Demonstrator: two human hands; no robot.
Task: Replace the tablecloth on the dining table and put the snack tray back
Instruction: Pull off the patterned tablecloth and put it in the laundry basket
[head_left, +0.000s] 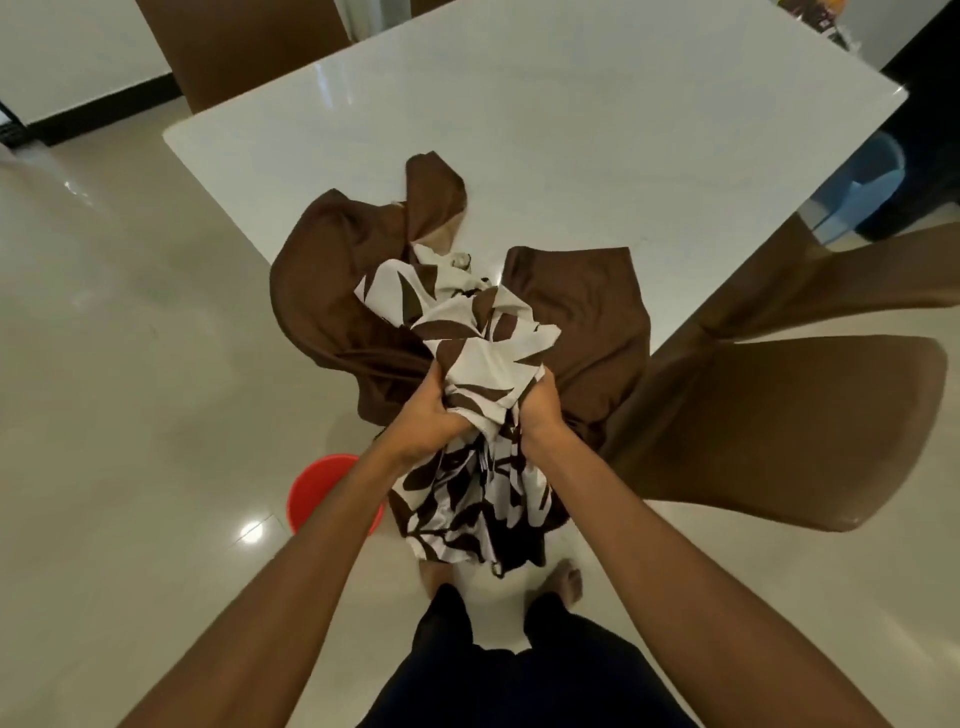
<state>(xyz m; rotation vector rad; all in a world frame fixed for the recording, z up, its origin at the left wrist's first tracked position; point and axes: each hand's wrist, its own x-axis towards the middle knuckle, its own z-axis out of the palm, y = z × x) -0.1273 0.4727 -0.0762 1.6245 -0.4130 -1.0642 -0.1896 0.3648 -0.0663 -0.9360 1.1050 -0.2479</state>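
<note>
Both hands hold the tablecloth (488, 353) in one crumpled bunch at the near corner of the white surface (519, 130). The left hand (431, 415) and the right hand (537, 410) sit side by side, close together. Each grip is closed tight on a fistful of the leaf-patterned middle of the cloth. Neither hand is clearly nearer the bunch than the other.

From the grip, the cloth goes two ways. The larger heap, with its plain brown border folded out to left and right, lies just ahead of the knuckles on the corner of the surface. A shorter tail hangs straight down between the forearms towards the floor.

The bare surface stretches away from the hands, up and to the right, so spreading the cloth would likely mean throwing it forward along that line. The hands would first need to part to find two edges.

A brown chair (779, 431) stands close on the right and a red bucket (322, 488) on the floor to the left. Some items (821, 21) at the far right corner are too cut off to tell whether they are the snack tray.
</note>
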